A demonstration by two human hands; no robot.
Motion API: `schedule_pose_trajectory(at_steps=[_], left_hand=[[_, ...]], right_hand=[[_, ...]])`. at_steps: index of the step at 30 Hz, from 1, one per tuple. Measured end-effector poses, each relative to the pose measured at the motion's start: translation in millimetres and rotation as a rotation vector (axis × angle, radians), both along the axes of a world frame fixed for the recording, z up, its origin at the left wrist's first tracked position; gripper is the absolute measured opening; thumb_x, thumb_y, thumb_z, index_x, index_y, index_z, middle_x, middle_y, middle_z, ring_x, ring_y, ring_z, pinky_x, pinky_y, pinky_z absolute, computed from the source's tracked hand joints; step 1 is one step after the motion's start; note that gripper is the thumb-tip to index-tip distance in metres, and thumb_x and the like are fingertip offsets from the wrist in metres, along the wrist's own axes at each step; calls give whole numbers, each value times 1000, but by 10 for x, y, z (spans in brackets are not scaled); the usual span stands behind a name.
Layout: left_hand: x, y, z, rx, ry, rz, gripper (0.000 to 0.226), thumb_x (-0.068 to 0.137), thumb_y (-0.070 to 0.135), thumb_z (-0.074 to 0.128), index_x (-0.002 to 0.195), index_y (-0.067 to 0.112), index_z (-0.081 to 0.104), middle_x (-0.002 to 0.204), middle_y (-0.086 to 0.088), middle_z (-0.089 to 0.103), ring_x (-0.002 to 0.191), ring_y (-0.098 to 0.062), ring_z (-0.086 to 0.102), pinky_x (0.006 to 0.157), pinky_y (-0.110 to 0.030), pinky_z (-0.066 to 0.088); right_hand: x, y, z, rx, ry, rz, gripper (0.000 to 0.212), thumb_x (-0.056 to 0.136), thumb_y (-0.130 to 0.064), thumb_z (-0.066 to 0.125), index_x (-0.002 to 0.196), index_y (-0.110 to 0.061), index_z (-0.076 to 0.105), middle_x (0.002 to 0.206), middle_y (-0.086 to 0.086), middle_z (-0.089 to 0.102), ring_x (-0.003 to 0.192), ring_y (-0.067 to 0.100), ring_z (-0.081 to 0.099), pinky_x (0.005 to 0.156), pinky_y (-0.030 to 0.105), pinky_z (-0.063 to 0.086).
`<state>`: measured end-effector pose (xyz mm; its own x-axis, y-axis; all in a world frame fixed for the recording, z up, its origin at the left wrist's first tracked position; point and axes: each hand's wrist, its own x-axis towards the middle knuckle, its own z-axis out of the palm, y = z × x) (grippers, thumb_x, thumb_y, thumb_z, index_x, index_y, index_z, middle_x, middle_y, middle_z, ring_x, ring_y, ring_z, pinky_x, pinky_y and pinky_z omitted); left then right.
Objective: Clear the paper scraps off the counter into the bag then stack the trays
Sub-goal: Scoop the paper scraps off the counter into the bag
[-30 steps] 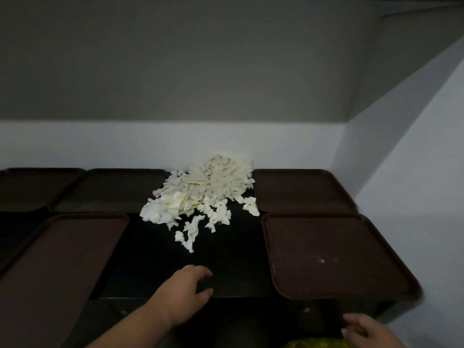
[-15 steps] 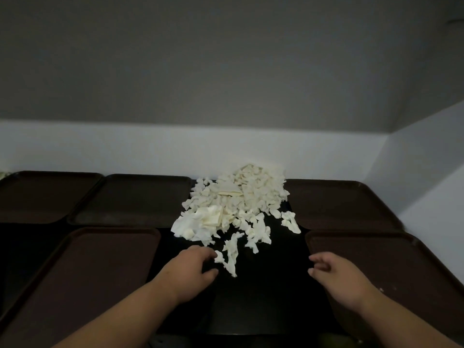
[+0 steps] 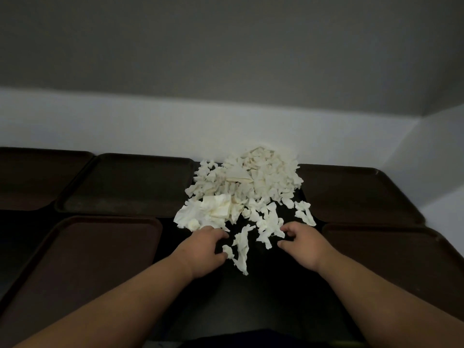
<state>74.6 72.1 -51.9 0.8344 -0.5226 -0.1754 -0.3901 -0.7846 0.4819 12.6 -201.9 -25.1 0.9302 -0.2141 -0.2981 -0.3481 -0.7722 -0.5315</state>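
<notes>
Paper scraps lie heaped; left hand and right hand touch nearest pieces, fingers loosely curled, gripping nothing.

The paper scraps are thin, matt, off-white paper, torn and crumpled, and some pieces look soft like tissue. The near left tray and the far left tray look like hard brown plastic with a dull, finely rough surface. The counter is black and smooth, with little shine.
</notes>
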Motion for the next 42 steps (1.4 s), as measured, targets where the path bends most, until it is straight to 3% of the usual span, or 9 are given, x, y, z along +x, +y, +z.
schedule_pose_trajectory(at_steps=[4,11,18,22,27,33,38,42], left_hand=[[-44,-280,-103,53,10,-71,68,85,45,65,147,37,38,142,9,42,130,-14,45,104,-33,46],[79,-640,-345,324,88,-126,92,80,48,73,154,41,20,157,2,23,142,-29,29,112,-44,39],[213,-707,-513,313,116,-106,44,92,17,56,134,27,55,128,-3,45,119,-27,45,95,-37,46],[250,-665,-517,274,169,-55,36,92,14,58,127,21,63,129,-4,47,116,-24,52,97,-36,49],[222,-538,-407,127,209,40,33,89,20,58,120,26,66,127,3,48,114,-16,55,99,-32,48],[280,-418,-79,-73,102,88,23,86,23,62,107,26,72,107,10,54,99,-8,59,87,-21,49],[339,-365,27,-155,90,66,24,85,21,65,107,29,70,110,12,54,105,-6,56,93,-19,45],[275,-474,35,-182,98,-33,24,86,21,67,107,31,69,114,8,55,106,-6,55,92,-16,41]], right_hand=[[202,-20,-106,-64,43,96,60,86,-38,70,141,-27,49,145,1,38,118,18,54,92,21,42],[613,-66,-362,-63,80,178,73,82,-33,70,148,-31,38,139,2,30,120,21,50,99,30,48],[1000,-15,-582,-134,115,247,71,87,-22,64,150,-38,35,153,7,20,136,28,33,104,36,44],[1124,31,-697,-236,153,340,64,89,-13,58,145,-38,42,145,3,33,128,27,37,97,36,47],[1171,87,-731,-382,189,382,48,89,-5,57,133,-24,57,133,5,43,117,26,47,95,35,50],[1082,67,-585,-237,133,220,46,88,-1,57,131,-19,61,136,7,50,119,21,56,98,25,47],[747,23,-401,-81,-7,18,41,90,-6,60,127,-23,63,128,3,53,103,17,59,78,18,45],[328,-53,-270,6,-104,-147,39,89,-9,63,125,-24,63,126,-2,54,99,10,53,78,13,40]])
